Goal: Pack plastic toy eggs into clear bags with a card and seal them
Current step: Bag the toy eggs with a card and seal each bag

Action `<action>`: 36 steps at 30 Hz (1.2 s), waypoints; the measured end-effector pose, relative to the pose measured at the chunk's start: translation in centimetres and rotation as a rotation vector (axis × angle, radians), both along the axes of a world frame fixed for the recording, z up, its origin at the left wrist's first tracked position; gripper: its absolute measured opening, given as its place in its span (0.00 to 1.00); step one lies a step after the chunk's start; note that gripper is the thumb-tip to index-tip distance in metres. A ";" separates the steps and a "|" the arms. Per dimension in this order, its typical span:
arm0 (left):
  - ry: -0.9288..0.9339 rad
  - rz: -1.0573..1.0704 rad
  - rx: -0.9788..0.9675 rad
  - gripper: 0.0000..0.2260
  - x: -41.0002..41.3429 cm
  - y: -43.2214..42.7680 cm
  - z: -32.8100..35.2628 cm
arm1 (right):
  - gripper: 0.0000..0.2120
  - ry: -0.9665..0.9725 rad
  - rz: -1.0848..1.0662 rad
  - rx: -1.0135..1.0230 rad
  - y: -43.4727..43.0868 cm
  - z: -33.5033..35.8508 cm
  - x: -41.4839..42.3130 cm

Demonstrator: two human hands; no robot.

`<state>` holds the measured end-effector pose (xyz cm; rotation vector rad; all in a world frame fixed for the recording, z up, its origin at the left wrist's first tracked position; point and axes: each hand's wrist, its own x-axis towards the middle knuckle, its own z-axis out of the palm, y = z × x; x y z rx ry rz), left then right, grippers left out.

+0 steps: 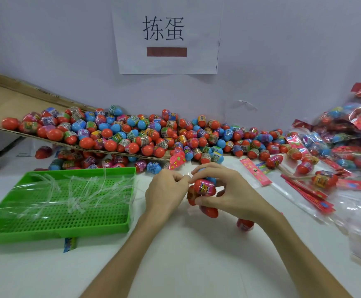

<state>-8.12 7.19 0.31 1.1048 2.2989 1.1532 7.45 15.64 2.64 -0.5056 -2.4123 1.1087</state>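
Observation:
A clear bag with several red toy eggs (205, 187) in it stands on the white table at centre. My right hand (229, 194) grips the bag around the eggs, thumb low, fingers over the top. My left hand (166, 191) pinches the bag's top edge beside my right fingertips. A pink card (177, 160) sticks up just behind my hands. A big heap of loose red and blue eggs (132, 134) lies behind. One red egg (245, 224) sits under my right wrist.
A green perforated tray (67, 224) holding clear plastic strips sits at left. A cardboard ramp (14, 97) slopes down from the left under the eggs. Pink cards (255, 172), red card strips and empty clear bags lie at right; filled bags (347, 130) pile at far right.

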 end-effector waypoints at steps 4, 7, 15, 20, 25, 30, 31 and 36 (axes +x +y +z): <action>-0.036 -0.007 0.027 0.22 -0.1 0.0 -0.1 | 0.18 0.067 -0.110 0.094 -0.1 -0.7 -0.5; -0.099 -0.030 0.027 0.23 0.1 0.1 -0.1 | 0.17 0.162 -0.239 0.170 0.1 -0.7 -0.6; -0.486 -0.134 0.067 0.24 0.4 0.1 1.3 | 0.19 0.299 -0.290 0.103 -0.4 -0.5 -0.9; -0.653 -0.120 -0.032 0.23 1.0 0.0 2.0 | 0.18 0.300 -0.296 0.149 -0.4 -0.5 -0.9; -0.676 -0.064 -0.018 0.22 0.8 0.1 1.7 | 0.17 0.281 -0.244 0.083 -0.4 -0.5 -0.8; -0.714 -0.016 0.057 0.30 0.3 0.2 1.5 | 0.17 0.330 -0.236 -0.017 -0.4 -0.4 -0.7; -0.723 -0.008 0.065 0.29 0.2 0.1 1.5 | 0.17 0.348 -0.231 -0.046 -0.4 -0.3 -0.7; -0.773 0.007 0.090 0.27 0.0 0.2 1.4 | 0.13 0.380 -0.220 -0.079 -0.5 0.0 -0.6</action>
